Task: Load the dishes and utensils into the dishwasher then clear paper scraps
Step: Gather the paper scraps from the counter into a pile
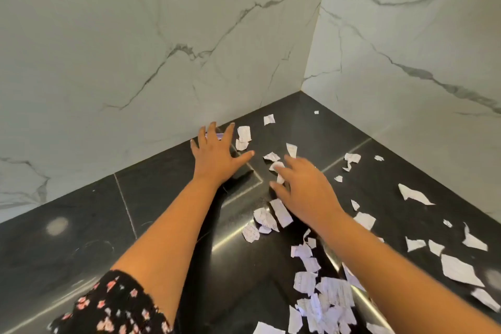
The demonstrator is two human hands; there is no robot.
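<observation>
Head view: my left grip lay flat on glossy black stone tabletop, fingers spread straight, beside veined white marble wall. My right grip, blurred, hovered over torn paper scraps; pinching or not, couldn't tell. Scraps white, jagged, crumpled, scattered across tabletop's right side; handwriting illegible.

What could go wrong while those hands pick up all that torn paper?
1. The tiny scrap deep in the corner lies beyond both hands and could be missed.
2. The forearm of the right hand passes over the loose pile near the bottom; a sweep might scatter it.
</observation>
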